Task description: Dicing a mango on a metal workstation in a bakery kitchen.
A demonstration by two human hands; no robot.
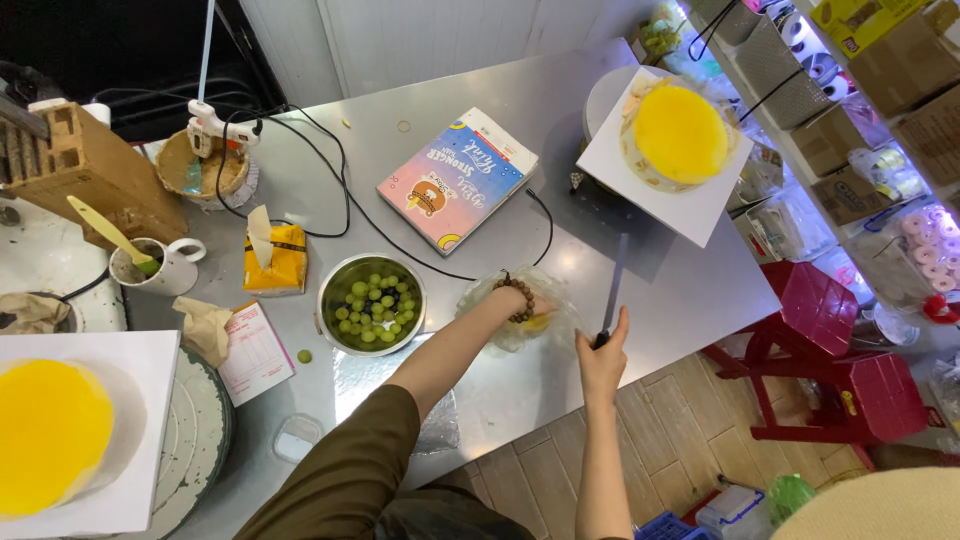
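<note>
Left hand point(520, 305), ringed at the wrist by a brown beaded bracelet point(519, 294), pressed down into a crumpled clear plastic bag point(520, 318) with something yellow inside, near the front edge of the grey stainless-steel counter point(560, 130); fingers buried in the plastic, so cannot tell whether apart or together. Right hand point(603, 358) just beside that bag, fingers clamped on the dark handle of a long slim knife point(612, 285), blade pointing away toward the far side of the counter. Left of the bag, a round steel bowl of green grapes point(371, 302), one loose green grape point(304, 356) lying on the counter nearby. Beyond the bowl, a blue and pink illustrated book point(458, 180) lying flat, a black cable point(345, 190) trailing past it. At the far right corner, a yellow-topped round cake on a white square board point(680, 135), set on a turntable. At the near left, another yellow-topped round cake on a white board point(50, 432). Orange tissue pack point(276, 258) and white mug holding a yellow-handled brush point(160, 265) further left
</note>
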